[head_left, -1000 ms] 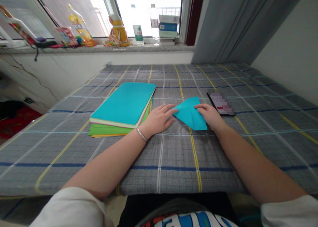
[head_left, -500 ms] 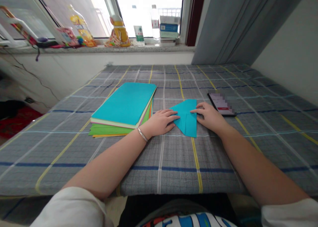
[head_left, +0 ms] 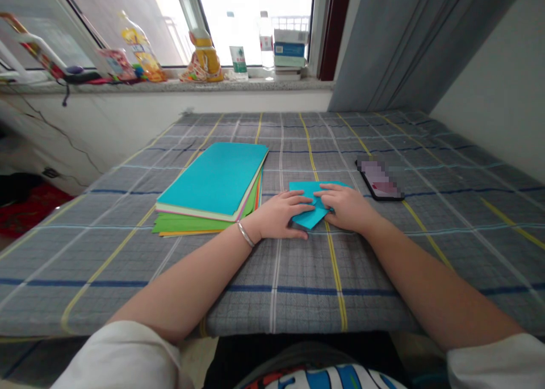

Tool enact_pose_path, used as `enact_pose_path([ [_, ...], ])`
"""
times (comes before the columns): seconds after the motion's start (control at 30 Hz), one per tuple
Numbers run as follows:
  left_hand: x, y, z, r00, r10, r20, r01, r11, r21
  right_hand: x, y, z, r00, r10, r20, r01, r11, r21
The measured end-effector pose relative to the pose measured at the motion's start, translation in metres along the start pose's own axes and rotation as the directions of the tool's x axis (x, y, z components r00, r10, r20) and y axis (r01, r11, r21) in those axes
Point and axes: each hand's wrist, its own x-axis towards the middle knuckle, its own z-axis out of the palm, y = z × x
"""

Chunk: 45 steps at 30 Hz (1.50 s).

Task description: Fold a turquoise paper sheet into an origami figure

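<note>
Nearest the viewer, white sleeves and a patch of blue, red and white printed cloth show at the bottom edge, and two bare forearms reach out over the checked cloth, grey with yellow, white and blue lines, that covers the table. The left hand, with a thin silver bangle on its wrist, lies palm down with its fingers spread flat on the left part of the folded teal paper. The right hand presses down on the paper's right part, fingers close together and pointing left, their tips near those of the left hand; neither hand pinches or lifts the sheet. The paper lies flat on the cloth near the middle of the table, its pointed corner toward the viewer. Just left of it sits a stack of coloured paper, teal on top with green, orange and pale sheets below. Just right and a little farther lies a phone, its screen blurred. Farthest, on the windowsill, stand bottles with yellow and orange contents, a small white carton with a green mark and a blue-and-white box; their writing is too small to read.
</note>
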Motion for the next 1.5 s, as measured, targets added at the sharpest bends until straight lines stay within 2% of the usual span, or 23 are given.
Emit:
enact_pose_path([
  [0.1, -0.001, -0.003, 0.0, 0.999, 0.02, 0.027, -0.022, 0.996, 0.083, 0.0, 0.001, 0.002, 1.0, 0.022, 0.014, -0.023, 0.999, 0.045],
  [0.27, -0.005, -0.01, -0.006, 0.998, -0.064, 0.027, 0.057, 0.979, 0.198, -0.003, 0.006, 0.005, 1.0, -0.01, 0.008, 0.008, 0.975, 0.223],
  [0.37, -0.007, -0.014, -0.009, 0.995, -0.083, 0.053, 0.071, 0.977, 0.202, -0.005, 0.011, 0.006, 0.998, 0.021, 0.053, -0.037, 0.949, 0.313],
  [0.53, -0.008, -0.017, -0.011, 0.993, -0.085, 0.083, 0.066, 0.975, 0.211, -0.005, 0.02, 0.013, 0.976, 0.114, 0.184, -0.158, 0.957, 0.243],
  [0.63, -0.008, -0.018, -0.012, 0.991, -0.074, 0.11, 0.047, 0.972, 0.228, -0.004, 0.022, 0.019, 0.945, 0.226, 0.236, -0.261, 0.957, 0.13],
  [0.77, -0.009, -0.018, -0.015, 0.989, -0.076, 0.127, 0.041, 0.966, 0.254, -0.003, 0.022, 0.02, 0.888, 0.396, 0.234, -0.401, 0.916, -0.027],
  [0.87, -0.01, -0.018, -0.015, 0.99, -0.085, 0.114, 0.05, 0.957, 0.285, -0.003, 0.022, 0.013, 0.897, 0.407, 0.17, -0.4, 0.913, -0.074],
  [0.93, -0.011, -0.019, -0.015, 0.989, -0.1, 0.105, 0.064, 0.952, 0.301, -0.003, 0.022, 0.008, 0.897, 0.426, 0.115, -0.421, 0.905, -0.063],
  [1.0, -0.012, -0.02, -0.016, 0.987, -0.119, 0.108, 0.081, 0.949, 0.304, -0.004, 0.024, 0.006, 0.877, 0.475, 0.072, -0.476, 0.879, -0.007],
  [1.1, -0.013, -0.023, -0.02, 0.981, -0.142, 0.128, 0.099, 0.95, 0.295, -0.005, 0.026, 0.007, 0.819, 0.572, 0.042, -0.571, 0.806, 0.156],
  [1.2, -0.014, -0.024, -0.025, 0.976, -0.15, 0.155, 0.101, 0.953, 0.286, -0.006, 0.027, 0.008, 0.752, 0.655, 0.074, -0.648, 0.714, 0.265],
  [1.33, -0.013, -0.021, -0.025, 0.973, -0.184, 0.142, 0.14, 0.952, 0.272, -0.006, 0.024, 0.004, 0.71, 0.691, 0.134, -0.7, 0.672, 0.244],
  [1.5, -0.006, -0.008, -0.007, 0.965, -0.258, 0.04, 0.248, 0.954, 0.171, -0.002, 0.019, 0.0, 0.705, 0.688, 0.171, -0.709, 0.693, 0.131],
])
